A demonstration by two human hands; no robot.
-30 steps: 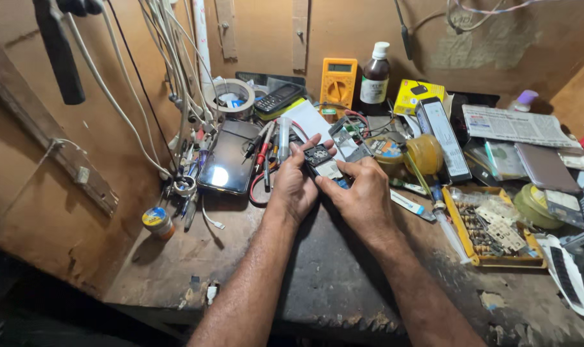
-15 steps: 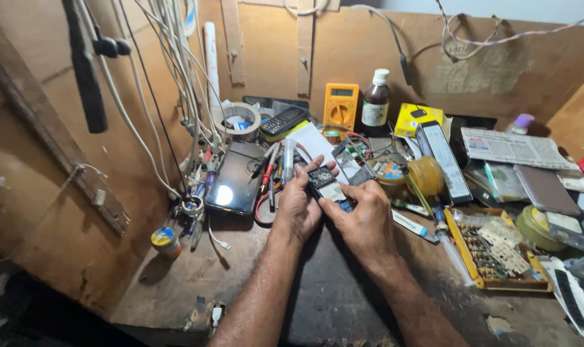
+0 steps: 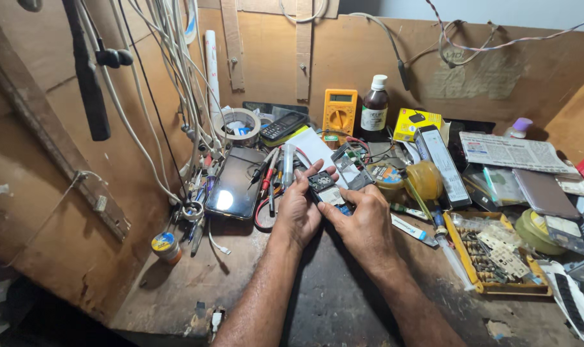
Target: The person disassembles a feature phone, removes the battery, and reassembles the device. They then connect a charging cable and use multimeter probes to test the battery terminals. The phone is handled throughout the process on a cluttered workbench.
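Note:
Both my hands meet over the middle of a cluttered wooden bench. My left hand [image 3: 298, 209] cradles a small opened phone [image 3: 325, 190] with its dark circuit board showing, fingers curled round its left side. My right hand [image 3: 362, 222] grips the same phone from the right, thumb and fingers pressing on its lower end. A dark smartphone [image 3: 233, 183] lies face up just left of my left hand. Red-handled screwdrivers [image 3: 268, 177] lie between the two.
At the back stand a yellow multimeter [image 3: 339, 110], a brown bottle [image 3: 374, 109], a tape roll [image 3: 239, 126] and a keypad phone [image 3: 283, 126]. A yellow tray of small parts [image 3: 494, 254] sits right. Cables [image 3: 176, 83] hang at the left wall. A solder spool [image 3: 165, 245] rests front left.
The view has tilted up and closer. My hands stay together on the opened phone, with only small finger shifts.

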